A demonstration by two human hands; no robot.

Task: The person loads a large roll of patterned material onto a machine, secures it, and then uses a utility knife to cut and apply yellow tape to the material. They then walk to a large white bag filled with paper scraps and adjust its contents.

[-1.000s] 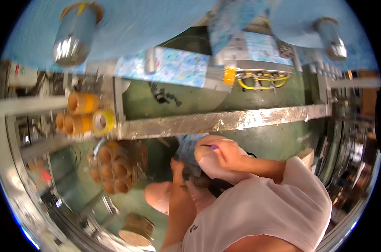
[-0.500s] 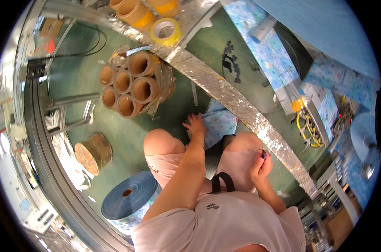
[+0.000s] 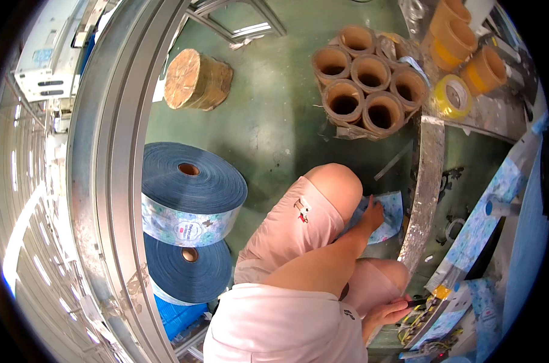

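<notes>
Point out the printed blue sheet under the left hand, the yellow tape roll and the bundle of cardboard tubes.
Printed blue sheet (image 3: 390, 213), head view, bare right part.
Yellow tape roll (image 3: 453, 97), head view, its rim.
Bundle of cardboard tubes (image 3: 366, 78), head view, middle tube's rim.

The person is wearing a pale pink short-sleeved top and matching pink shorts ending above the knee (a small dark and red motif is showing on the left leg). Both forearms are showing bare, with no gloves on either hand.
</notes>
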